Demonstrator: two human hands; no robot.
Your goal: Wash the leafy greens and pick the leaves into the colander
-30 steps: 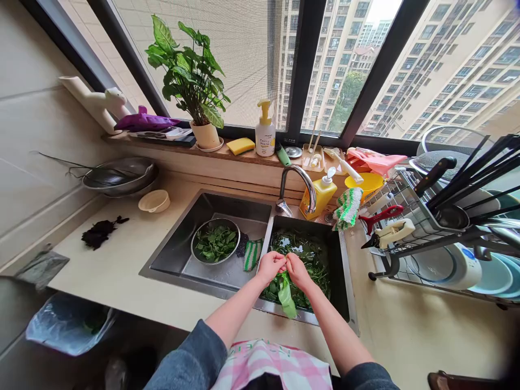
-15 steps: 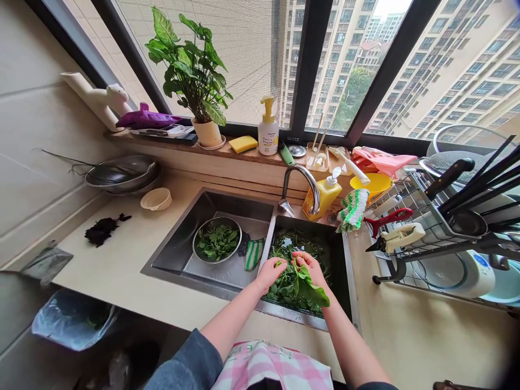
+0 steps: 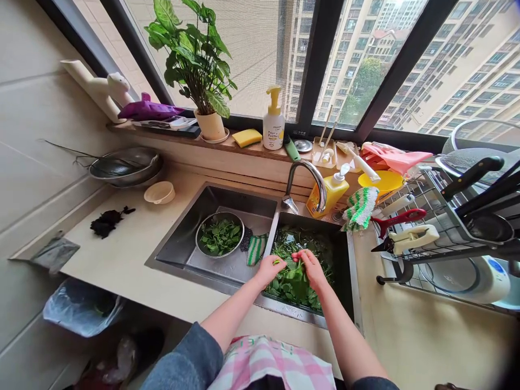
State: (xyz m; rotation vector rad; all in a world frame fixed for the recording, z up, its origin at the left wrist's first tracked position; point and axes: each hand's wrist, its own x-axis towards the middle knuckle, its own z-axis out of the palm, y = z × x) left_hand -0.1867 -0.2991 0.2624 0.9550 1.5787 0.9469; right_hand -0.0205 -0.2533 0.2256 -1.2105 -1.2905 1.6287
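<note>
Both hands are over the right sink basin [image 3: 352,271], where leafy greens [image 3: 280,290] lie in water. My right hand [image 3: 312,268] is closed on a leafy green [image 3: 296,280], its leaves hanging down between the hands. Close beside it on the left, my left hand [image 3: 268,271] pinches a small yellow-green piece of stem [image 3: 277,262]. A round metal bowl [image 3: 197,246] with more picked greens stands in the left basin [image 3: 179,254]. Near it lie a green-and-white striped cloth [image 3: 257,249] and a dark scrubber [image 3: 246,238].
The faucet [image 3: 306,176] arches over the right basin, with a yellow soap bottle [image 3: 331,195] behind. A dish rack [image 3: 410,249] with knife and scissors stands right. Left are a pan [image 3: 125,168], a cream bowl [image 3: 160,193], dark scraps [image 3: 108,223] and a bagged bin [image 3: 81,309].
The leaves in my right hand have swung from over the right wrist to hang between the hands. The camera view has shifted slightly; both hands remain over the right basin.
</note>
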